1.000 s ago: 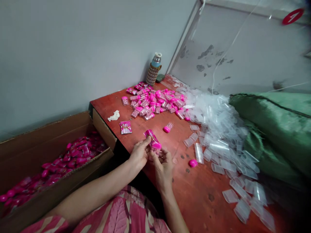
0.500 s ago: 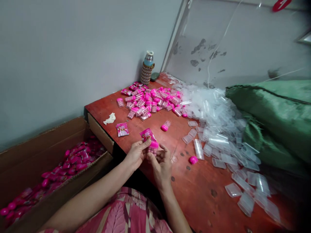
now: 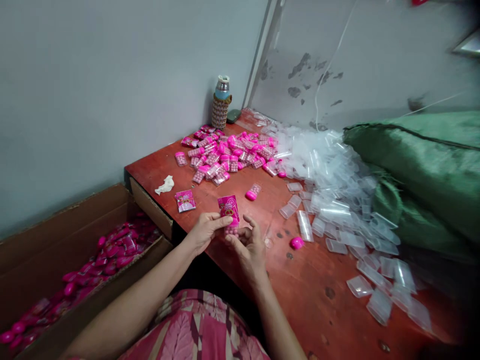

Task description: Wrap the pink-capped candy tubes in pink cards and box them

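Observation:
My left hand (image 3: 205, 231) is closed, its thumb pressing a pink printed card (image 3: 228, 204) near the pink cap of a small clear candy container (image 3: 231, 230). Pink beads or candies show through the container's wall. My right hand (image 3: 252, 250) pinches the lower part of that container between thumb and fingers, with the index finger raised. Whether the card is a flat label or a sleeve, I cannot tell. Beside my hands on the red table lie a small stack of similar cards (image 3: 185, 201) and one filled container with a pink cap (image 3: 253, 192).
A pile of filled pink-capped containers (image 3: 228, 155) lies toward the back. Clear plastic tubes (image 3: 337, 200) spread across the right, near a green sack (image 3: 423, 175). A loose pink cap (image 3: 296, 243), white scrap (image 3: 165, 185) and bottle (image 3: 221, 102) sit on the table (image 3: 300, 285). Left stands a cardboard box (image 3: 67, 215).
The card and container have turned more upright in my hands. Both hands still hold on, and the view has shifted slightly.

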Tool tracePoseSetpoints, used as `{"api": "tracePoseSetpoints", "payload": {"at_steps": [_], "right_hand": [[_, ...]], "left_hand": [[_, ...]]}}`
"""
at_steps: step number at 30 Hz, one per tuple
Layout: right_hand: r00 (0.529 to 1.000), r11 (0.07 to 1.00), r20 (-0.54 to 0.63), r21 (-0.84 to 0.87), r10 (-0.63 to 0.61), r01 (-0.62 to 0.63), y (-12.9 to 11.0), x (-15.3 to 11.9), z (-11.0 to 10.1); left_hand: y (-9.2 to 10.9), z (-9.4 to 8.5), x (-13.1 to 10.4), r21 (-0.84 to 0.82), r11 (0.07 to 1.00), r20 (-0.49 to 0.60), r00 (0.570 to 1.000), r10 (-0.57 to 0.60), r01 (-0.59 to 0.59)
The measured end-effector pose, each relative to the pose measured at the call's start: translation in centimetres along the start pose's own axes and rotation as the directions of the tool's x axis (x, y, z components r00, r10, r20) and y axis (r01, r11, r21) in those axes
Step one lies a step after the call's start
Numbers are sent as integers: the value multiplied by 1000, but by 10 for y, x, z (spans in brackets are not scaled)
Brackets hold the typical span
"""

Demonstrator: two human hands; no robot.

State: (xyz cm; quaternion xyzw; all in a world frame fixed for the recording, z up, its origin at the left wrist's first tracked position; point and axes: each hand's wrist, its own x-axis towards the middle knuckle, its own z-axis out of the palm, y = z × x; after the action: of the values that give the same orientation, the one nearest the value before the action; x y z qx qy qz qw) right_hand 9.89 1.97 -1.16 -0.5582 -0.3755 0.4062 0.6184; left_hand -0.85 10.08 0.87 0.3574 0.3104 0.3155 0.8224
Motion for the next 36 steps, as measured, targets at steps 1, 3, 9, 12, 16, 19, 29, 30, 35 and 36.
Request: {"api": "tracePoseSetpoints", "payload": {"at_steps": [1, 3, 9, 12, 16, 19, 29, 30, 35, 36], "right_hand": [[1000, 1000, -4, 1, -1, 1, 0, 0, 1], [1000, 999, 14, 41, 26, -26, 0, 1, 1], [987, 967, 55, 202, 149, -158, 0, 1, 3], [996, 992, -5, 92, 90, -89, 2, 0, 6], [999, 999, -37, -33, 27, -28, 2, 0, 6], [995, 989, 22, 107, 99, -101, -1, 2, 3], [998, 999, -50, -21, 23, -24, 7, -1, 4], [998, 998, -56, -58, 5, -8, 8, -1, 4], [994, 988, 19, 103, 111, -112, 9, 2, 1], [989, 977, 41, 156, 144, -148, 9, 3, 0]], "left_hand": [[-1, 0, 0, -26, 1000, -2, 1000, -15, 15], [-3, 0, -1, -42, 998, -5, 999, -40, 39], [-8, -2, -3, 16, 1000, -64, 998, 10, -9], [-13, -1, -3, -69, 997, -131, 991, -24, 15], [-16, 0, -3, -112, 994, -93, 996, -14, 3], [-16, -4, -3, -102, 995, -19, 1000, -7, 5], [-7, -8, -7, 19, 998, -83, 995, -50, 52], [-7, -6, -7, 14, 999, -112, 993, -36, 38], [-19, -3, -9, 75, 997, -191, 981, 47, -34], [-22, -4, -9, 91, 995, -188, 981, 55, -38]]}}
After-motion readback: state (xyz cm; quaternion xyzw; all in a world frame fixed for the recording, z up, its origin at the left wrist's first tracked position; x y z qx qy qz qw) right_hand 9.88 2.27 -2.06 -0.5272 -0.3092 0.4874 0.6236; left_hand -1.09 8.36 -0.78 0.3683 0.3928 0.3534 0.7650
